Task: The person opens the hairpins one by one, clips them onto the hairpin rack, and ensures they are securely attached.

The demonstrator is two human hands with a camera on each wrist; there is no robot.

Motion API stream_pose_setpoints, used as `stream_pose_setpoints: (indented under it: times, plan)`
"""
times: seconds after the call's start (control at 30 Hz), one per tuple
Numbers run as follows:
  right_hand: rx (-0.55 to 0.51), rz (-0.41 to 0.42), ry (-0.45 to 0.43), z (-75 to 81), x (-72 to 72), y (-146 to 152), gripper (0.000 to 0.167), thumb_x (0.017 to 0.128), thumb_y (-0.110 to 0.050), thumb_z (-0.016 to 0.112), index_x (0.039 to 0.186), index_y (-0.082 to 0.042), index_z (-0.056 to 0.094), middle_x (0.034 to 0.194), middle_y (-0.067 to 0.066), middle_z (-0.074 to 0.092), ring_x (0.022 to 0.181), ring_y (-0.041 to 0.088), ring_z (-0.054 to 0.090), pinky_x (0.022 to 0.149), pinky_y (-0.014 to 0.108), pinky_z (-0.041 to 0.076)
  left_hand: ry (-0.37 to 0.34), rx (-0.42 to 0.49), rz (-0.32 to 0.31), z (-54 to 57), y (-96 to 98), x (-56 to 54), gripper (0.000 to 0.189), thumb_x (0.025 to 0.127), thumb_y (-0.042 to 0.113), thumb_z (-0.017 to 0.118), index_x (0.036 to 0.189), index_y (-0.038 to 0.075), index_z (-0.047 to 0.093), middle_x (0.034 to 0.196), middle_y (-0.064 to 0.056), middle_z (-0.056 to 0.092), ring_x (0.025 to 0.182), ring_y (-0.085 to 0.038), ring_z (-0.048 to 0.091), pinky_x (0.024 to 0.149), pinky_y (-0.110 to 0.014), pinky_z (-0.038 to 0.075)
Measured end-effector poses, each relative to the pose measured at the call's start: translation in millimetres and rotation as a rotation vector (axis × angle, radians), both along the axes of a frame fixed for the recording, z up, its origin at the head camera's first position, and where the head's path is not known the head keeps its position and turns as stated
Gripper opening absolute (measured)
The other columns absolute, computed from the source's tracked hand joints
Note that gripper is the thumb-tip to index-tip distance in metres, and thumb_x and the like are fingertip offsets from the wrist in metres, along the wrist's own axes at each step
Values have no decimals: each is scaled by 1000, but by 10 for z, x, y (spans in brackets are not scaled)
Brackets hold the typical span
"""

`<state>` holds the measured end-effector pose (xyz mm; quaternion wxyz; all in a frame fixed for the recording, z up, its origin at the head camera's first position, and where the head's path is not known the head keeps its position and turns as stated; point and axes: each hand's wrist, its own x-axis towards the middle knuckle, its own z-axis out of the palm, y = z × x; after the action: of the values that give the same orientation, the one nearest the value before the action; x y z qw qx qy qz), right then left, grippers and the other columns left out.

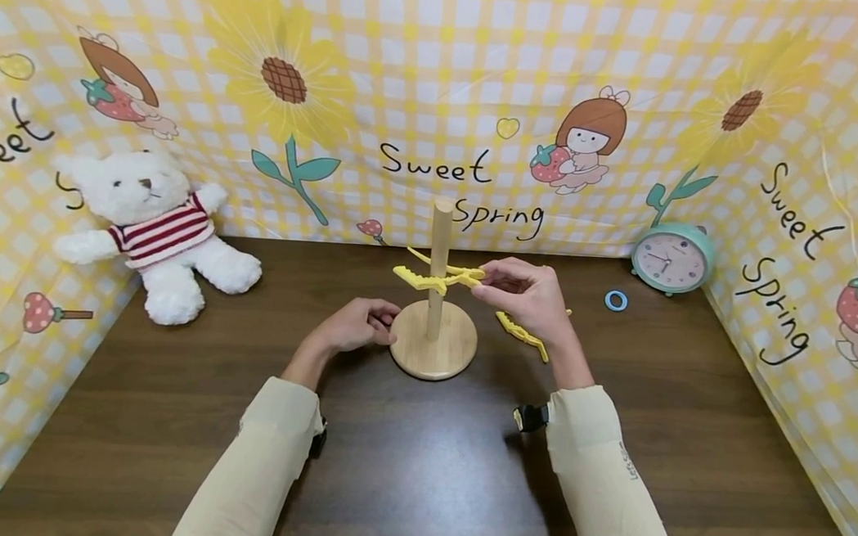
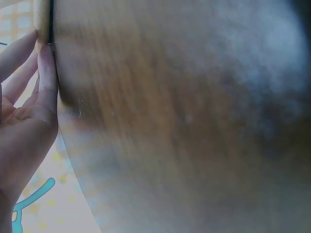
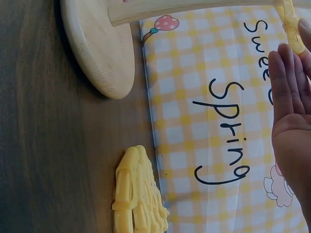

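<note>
- Yellow clip (image 1: pixel 421 281): near the centre of the head view, its arms parted on either side of the post, one passing behind it; you can't tell whether it touches the wood.
- Your right hand (image 1: pixel 526 297) pinches the clip's near end between thumb and fingers; the right wrist view cuts both off at upper right.
- Your left hand (image 1: pixel 352 326), fingers bent, holds the rim of the wooden stand (image 1: pixel 432 362); the left wrist view crops that contact at upper left, and the table (image 1: pixel 416 480) blurs.
- More yellow clips (image 3: pixel 138 194) run off that right wrist frame's lower edge; your right arm partly hides them in the head view, so their number is unclear.
- Blue ring (image 1: pixel 607 299) and mint clock (image 1: pixel 669 260): right of frame.
- White teddy bear (image 1: pixel 162 231): left, covering some cloth lettering.
</note>
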<state>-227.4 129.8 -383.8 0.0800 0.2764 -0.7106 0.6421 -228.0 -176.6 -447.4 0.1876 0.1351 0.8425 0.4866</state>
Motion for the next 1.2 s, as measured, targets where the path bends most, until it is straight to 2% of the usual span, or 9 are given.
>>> stream_pose_setpoints:
  times: [0.1, 0.37, 0.5, 0.7, 0.9, 1.07, 1.2]
  plan:
    - [1, -5, -2, 10, -10, 1, 20, 83, 11, 77, 102, 11, 73, 94, 29, 67, 81, 13, 69, 71, 24, 57, -21, -6, 19, -7, 11, -4, 52, 86, -1, 73, 135, -10, 56, 108, -18, 59, 88, -19, 56, 74, -25, 47]
    - [9, 10, -93, 26, -15, 42, 25, 85, 8, 77, 109, 11, 69, 89, 6, 70, 80, 15, 69, 71, 26, 56, -33, -2, 23, 9, 17, -14, 55, 87, -2, 73, 137, -12, 53, 111, -22, 58, 88, -18, 56, 72, -25, 46]
    - [0, 5, -125, 35, -22, 57, 27, 87, 6, 76, 112, 12, 68, 91, 3, 71, 84, 16, 69, 74, 27, 56, -31, -8, 21, 6, 18, -25, 54, 87, -1, 74, 136, -11, 54, 109, -19, 59, 88, -18, 58, 74, -26, 48]
    - [-24, 22, -156, 37, -1, 67, 31, 87, 5, 75, 116, 12, 67, 96, 7, 71, 89, 18, 69, 75, 28, 56, -22, -26, 24, -23, 26, -15, 52, 87, -2, 73, 135, -10, 56, 107, -17, 58, 89, -20, 56, 75, -27, 47]
    - [-48, 35, -159, -18, 28, 123, 32, 87, 8, 74, 118, 13, 66, 102, 17, 71, 91, 19, 70, 78, 29, 57, -22, -29, 10, -78, 23, -5, 51, 87, -1, 73, 134, -9, 57, 105, -16, 58, 86, -18, 53, 74, -27, 46]
    - [-57, 47, -130, -20, 6, 185, 33, 87, 7, 75, 119, 11, 66, 109, 23, 69, 95, 22, 70, 83, 32, 57, -16, -16, 22, -55, 9, -2, 52, 87, -1, 73, 135, -11, 56, 107, -19, 58, 87, -19, 55, 74, -28, 46]
    - [-33, 11, -135, -2, -11, 269, 32, 88, 4, 75, 119, 9, 67, 112, 23, 69, 99, 26, 69, 85, 32, 56, -20, -25, 21, -25, 0, -17, 53, 88, 0, 73, 136, -10, 55, 109, -19, 58, 88, -20, 56, 74, -27, 47]
